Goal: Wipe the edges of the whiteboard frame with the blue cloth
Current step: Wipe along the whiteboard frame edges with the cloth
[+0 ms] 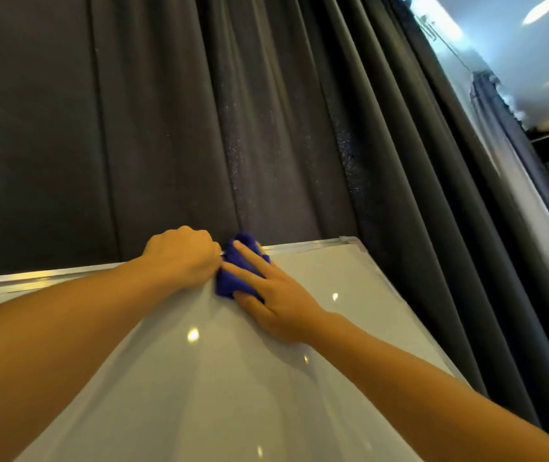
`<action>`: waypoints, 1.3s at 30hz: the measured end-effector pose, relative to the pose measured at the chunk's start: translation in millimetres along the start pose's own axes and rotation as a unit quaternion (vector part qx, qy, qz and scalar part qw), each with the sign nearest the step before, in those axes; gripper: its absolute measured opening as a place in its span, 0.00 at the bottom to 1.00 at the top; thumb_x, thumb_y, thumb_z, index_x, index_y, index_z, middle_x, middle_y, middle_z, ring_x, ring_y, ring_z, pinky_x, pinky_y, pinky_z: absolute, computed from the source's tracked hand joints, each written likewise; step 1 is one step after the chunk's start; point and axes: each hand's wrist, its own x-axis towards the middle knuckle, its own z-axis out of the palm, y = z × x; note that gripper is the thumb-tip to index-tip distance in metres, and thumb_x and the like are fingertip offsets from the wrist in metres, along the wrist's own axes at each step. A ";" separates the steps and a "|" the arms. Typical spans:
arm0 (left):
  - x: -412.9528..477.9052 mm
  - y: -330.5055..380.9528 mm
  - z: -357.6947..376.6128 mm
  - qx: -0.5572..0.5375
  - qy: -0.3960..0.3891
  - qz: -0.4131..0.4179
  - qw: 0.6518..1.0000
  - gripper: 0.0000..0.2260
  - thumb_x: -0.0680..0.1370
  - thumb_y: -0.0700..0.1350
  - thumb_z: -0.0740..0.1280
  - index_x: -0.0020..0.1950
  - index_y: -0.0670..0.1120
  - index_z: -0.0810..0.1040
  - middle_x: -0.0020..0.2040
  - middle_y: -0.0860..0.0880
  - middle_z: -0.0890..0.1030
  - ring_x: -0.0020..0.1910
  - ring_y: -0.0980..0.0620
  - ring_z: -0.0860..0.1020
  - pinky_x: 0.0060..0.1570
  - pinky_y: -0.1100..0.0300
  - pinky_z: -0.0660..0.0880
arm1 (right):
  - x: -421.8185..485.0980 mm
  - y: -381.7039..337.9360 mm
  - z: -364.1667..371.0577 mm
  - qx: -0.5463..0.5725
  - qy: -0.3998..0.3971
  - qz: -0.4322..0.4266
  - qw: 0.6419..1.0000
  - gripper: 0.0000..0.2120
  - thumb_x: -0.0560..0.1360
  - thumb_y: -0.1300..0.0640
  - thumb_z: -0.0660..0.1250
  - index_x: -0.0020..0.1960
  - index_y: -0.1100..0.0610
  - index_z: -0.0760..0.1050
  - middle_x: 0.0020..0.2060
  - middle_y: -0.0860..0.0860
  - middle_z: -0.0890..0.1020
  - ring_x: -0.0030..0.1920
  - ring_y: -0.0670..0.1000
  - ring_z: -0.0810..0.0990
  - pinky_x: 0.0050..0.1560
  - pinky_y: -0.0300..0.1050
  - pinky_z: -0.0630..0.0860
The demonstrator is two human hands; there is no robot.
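Note:
A white whiteboard fills the lower part of the view, and its silver metal frame runs along the top edge to the upper right corner. The blue cloth is bunched over that top edge near the middle. My right hand lies flat on the cloth with fingers spread, pressing it against the board and frame. My left hand is curled in a fist on the top frame, touching the cloth's left side. Whether it grips the frame or the cloth is hidden.
Dark grey curtains hang right behind the board and reach down its right side. A bright ceiling with round lights shows at the upper right. Light spots reflect on the board surface.

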 end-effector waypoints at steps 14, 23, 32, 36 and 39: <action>9.0 7.7 24.2 0.067 0.032 0.094 0.993 0.06 0.77 0.43 0.57 0.41 0.51 0.70 0.33 0.51 0.66 0.36 0.46 0.72 0.37 0.52 0.70 | -10.2 93.0 -34.2 0.052 0.098 0.185 0.976 0.20 0.82 0.51 0.57 0.74 0.47 0.69 0.77 0.48 0.66 0.77 0.48 0.61 0.75 0.37 0.53; 3.4 3.8 23.6 0.033 0.092 0.063 0.993 0.16 0.82 0.50 0.51 0.50 0.48 0.78 0.37 0.49 0.75 0.37 0.46 0.75 0.37 0.52 0.69 | -49.5 144.4 -71.1 -0.014 0.063 0.561 0.826 0.21 0.84 0.56 0.50 0.73 0.63 0.66 0.72 0.64 0.68 0.71 0.66 0.67 0.72 0.57 0.63; -85.5 87.0 23.2 -0.215 0.091 0.088 0.968 0.19 0.81 0.56 0.55 0.64 0.45 0.72 0.63 0.45 0.73 0.59 0.47 0.69 0.58 0.52 0.70 | -35.1 -1.4 -73.1 0.331 0.150 0.552 0.751 0.19 0.83 0.44 0.56 0.64 0.55 0.72 0.53 0.53 0.79 0.51 0.54 0.78 0.58 0.51 0.76; -144.7 117.8 4.6 -0.626 -0.103 -0.101 0.766 0.19 0.80 0.56 0.58 0.61 0.43 0.72 0.56 0.46 0.80 0.48 0.50 0.78 0.48 0.56 0.76 | -55.3 -100.6 -77.7 0.452 0.112 0.536 0.704 0.18 0.78 0.38 0.61 0.52 0.52 0.78 0.47 0.52 0.84 0.49 0.52 0.82 0.44 0.46 0.78; -191.4 108.2 -13.6 -0.761 -0.143 -0.189 0.604 0.15 0.79 0.54 0.61 0.54 0.44 0.78 0.47 0.43 0.85 0.46 0.45 0.83 0.49 0.48 0.79 | -83.1 -162.5 -92.6 0.467 0.035 0.505 0.725 0.23 0.75 0.31 0.58 0.55 0.46 0.81 0.51 0.49 0.85 0.53 0.51 0.82 0.48 0.46 0.77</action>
